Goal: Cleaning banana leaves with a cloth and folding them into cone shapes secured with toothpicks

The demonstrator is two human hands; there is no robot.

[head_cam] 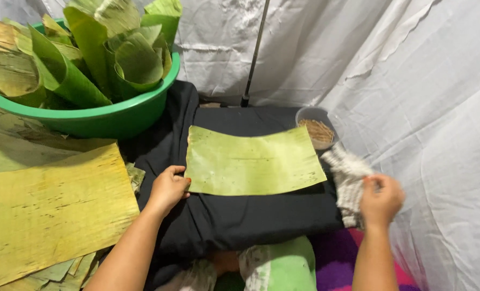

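Centre of the black cloth [250, 215]: a rectangular piece of green banana leaf [253, 160] lies flat, long side across the view, its near-left corner under the fingers of the left hand.
Left hand [168, 187]: fingers curled down onto the leaf's corner and edge, pinning it to the cloth; a light hold rather than a lift, since the leaf shows no bend.
Right hand [381, 198]: fingers closed around a bunched, pale checked rag [347, 180] that trails toward the leaf's right edge; the hand is blurred and sits off the cloth, just beside the leaf but not touching it.
Step in hand (judgement): the leaf is steadied on one side while the rag is brought in from the other, which reads as wiping the leaf's surface clean.
What the next move calls for (judgement): a firm anchor at the left corner, and a stroke that runs along the leaf's ribs, since such a sheet splits easily across them.
Small bowl [316, 126]: clear, holding a brownish fill, at the far-right corner of the cloth, near the leaf's far edge.
Green basin [105, 118]: far left, filled with rolled and folded leaves standing upright.
Yellowed leaf stack [46, 205]: large flat sheets at left, just beside the left forearm.
Backdrop: white sheeting [423, 97] behind and at right.
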